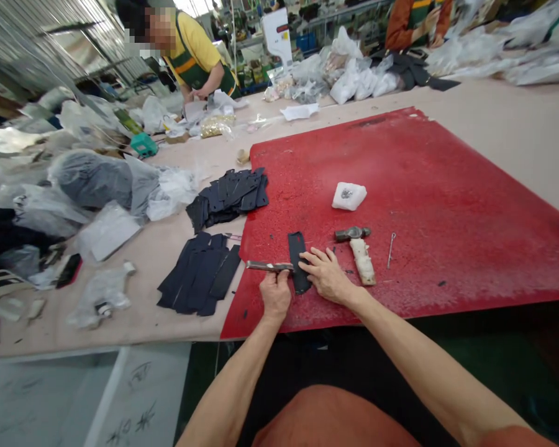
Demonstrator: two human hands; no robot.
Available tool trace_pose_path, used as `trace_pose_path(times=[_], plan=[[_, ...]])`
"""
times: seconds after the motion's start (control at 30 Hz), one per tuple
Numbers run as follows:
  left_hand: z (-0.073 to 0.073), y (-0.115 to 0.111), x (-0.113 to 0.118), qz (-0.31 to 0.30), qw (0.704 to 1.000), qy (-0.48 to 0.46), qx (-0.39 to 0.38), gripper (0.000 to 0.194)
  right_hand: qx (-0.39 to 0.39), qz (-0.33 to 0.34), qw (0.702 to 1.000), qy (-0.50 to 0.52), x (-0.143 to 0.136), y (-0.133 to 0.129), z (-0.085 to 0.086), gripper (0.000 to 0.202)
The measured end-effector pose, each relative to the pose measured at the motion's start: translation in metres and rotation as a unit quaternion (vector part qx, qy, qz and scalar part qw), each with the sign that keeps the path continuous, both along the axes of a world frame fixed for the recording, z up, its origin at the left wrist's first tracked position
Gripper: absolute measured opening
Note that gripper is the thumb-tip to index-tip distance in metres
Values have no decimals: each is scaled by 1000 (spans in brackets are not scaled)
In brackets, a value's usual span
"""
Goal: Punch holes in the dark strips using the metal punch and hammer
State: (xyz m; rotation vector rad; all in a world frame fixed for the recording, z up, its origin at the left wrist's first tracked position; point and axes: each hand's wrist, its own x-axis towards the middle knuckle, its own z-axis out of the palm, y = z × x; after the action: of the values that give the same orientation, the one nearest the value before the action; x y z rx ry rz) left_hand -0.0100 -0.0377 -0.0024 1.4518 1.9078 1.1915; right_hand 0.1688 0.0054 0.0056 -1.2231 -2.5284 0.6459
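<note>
On the red mat (428, 186), a dark rectangular fabric piece (297, 242) lies in front of me. My left hand (276, 297) is closed on a slim metal bar tool (261, 266), which lies sideways with its right end at the piece; its exact kind is unclear. My right hand (327, 274) rests with fingers spread, fingertips on the piece's right edge. Just right of that hand lies a hammer (363, 264) with a white-wrapped handle. A thin metal pin with a looped end (390, 250) is farther right. Beyond the hammer sits a white block (349, 196) with small grey bits on it.
To the left lie a stack of dark fabric pieces (195, 273) and a messier pile (230, 195). Plastic bags (93, 180) crowd the table's left side, with more bags (354, 74) at the back. A co-worker in yellow (198, 46) stands across the table.
</note>
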Motion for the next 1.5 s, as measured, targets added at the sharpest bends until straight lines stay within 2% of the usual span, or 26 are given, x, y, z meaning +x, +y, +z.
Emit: trace_pose_path(times=[0.07, 0.1, 0.3, 0.47, 0.6, 0.83, 1.03, 1.5], plan=[[3, 1, -10, 78, 997, 1, -9, 23, -11, -2, 1000, 6, 3, 1, -1, 48], [4, -1, -16, 86, 996, 2, -13, 24, -16, -2, 1000, 13, 4, 2, -1, 49], [8, -19, -37, 2, 1000, -13, -2, 22, -31, -44, 996, 68, 4, 5, 8, 54], [4, -26, -33, -44, 998, -10, 40, 18, -22, -85, 996, -13, -5, -9, 28, 34], [2, -26, -32, -70, 996, -1, 52, 17, -27, -103, 993, -46, -11, -20, 31, 30], [1, -25, -32, -72, 996, -4, 44, 16, -46, -103, 993, -41, -17, -24, 27, 17], [-2, -25, -33, -82, 995, -16, 50, 16, -36, -146, 988, -36, -20, -32, 27, 30], [2, -26, -31, -77, 995, -51, 49, 15, -42, -145, 988, -34, -24, -32, 25, 13]])
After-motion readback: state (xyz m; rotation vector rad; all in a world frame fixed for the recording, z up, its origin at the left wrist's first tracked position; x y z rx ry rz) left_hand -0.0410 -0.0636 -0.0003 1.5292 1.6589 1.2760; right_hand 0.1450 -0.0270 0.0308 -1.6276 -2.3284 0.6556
